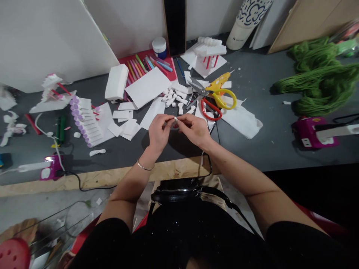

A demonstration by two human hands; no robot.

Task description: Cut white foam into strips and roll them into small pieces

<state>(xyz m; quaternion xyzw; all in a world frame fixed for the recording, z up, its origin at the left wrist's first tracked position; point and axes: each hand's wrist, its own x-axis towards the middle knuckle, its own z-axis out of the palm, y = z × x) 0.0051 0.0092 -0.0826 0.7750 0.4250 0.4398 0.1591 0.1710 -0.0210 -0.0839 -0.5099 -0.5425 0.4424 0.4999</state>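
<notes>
My left hand and my right hand meet above the table's front part, fingertips pinched together. Between them is a small white piece, mostly covered by the fingers, so its full shape is hidden. Just beyond the fingertips lies a pile of small white bone-shaped pieces. Right of the pile rest scissors with one yellow and one red handle, blades partly apart. A yellow glue gun lies behind them. White foam-like squares are scattered to the left of my left hand.
Coloured markers, a white-lidded jar and a white model with red legs stand at the back. Green yarn and a purple power adapter are at right. Lilac-tipped white strips and another purple adapter are at left.
</notes>
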